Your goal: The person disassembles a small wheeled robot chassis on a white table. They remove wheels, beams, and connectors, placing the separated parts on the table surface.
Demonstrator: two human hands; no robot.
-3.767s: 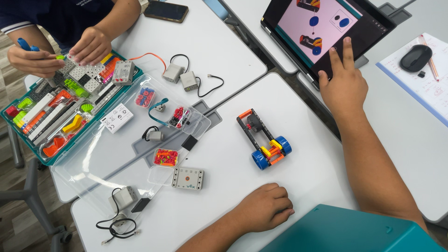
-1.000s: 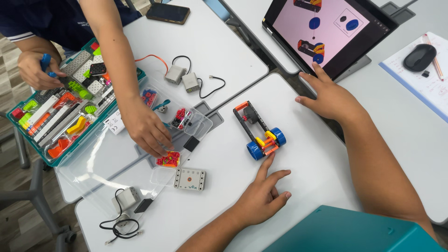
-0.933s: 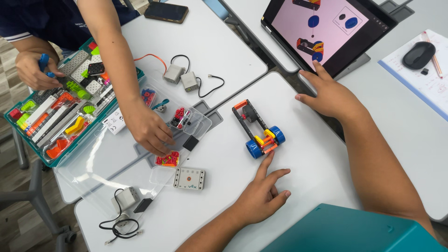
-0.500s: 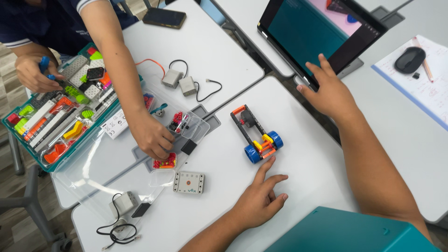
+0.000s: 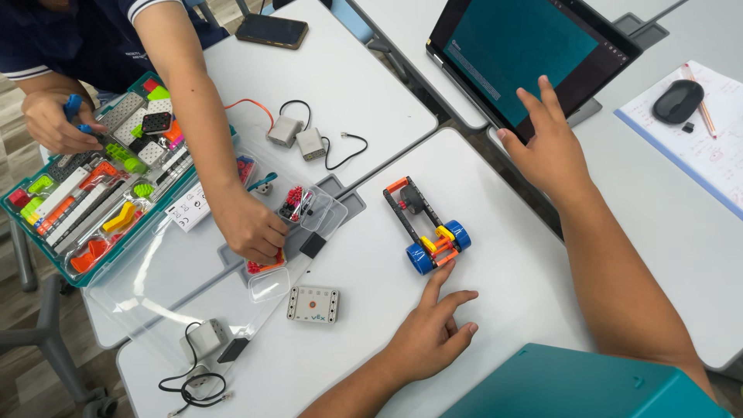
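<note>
My left hand (image 5: 429, 333) lies on the white table, fingers apart, its index finger stretched toward the blue wheels of a small model car (image 5: 424, 227) built from orange, yellow and black pieces. It holds nothing. My right hand (image 5: 546, 144) is raised with fingers spread, its fingertips touching the dark teal screen of a tablet (image 5: 526, 46). Across the table another person's hand (image 5: 250, 226) reaches into small clear boxes of red pieces (image 5: 267, 267). That person's other hand (image 5: 54, 120) holds a blue tool over a parts tray (image 5: 46, 263).
A grey square controller block (image 5: 313, 303) lies near my left hand. Grey motors with cables (image 5: 298, 139) and a cabled unit (image 5: 203, 340) sit on the table. A phone (image 5: 272, 30) lies far back. A mouse (image 5: 676, 101) rests on paper at right; a teal lid (image 5: 573, 387) is at the bottom.
The tablet's screen changed from pink pictures to plain dark teal. My right hand rose from the table edge onto the screen. The other person's hand shifted to the red pieces.
</note>
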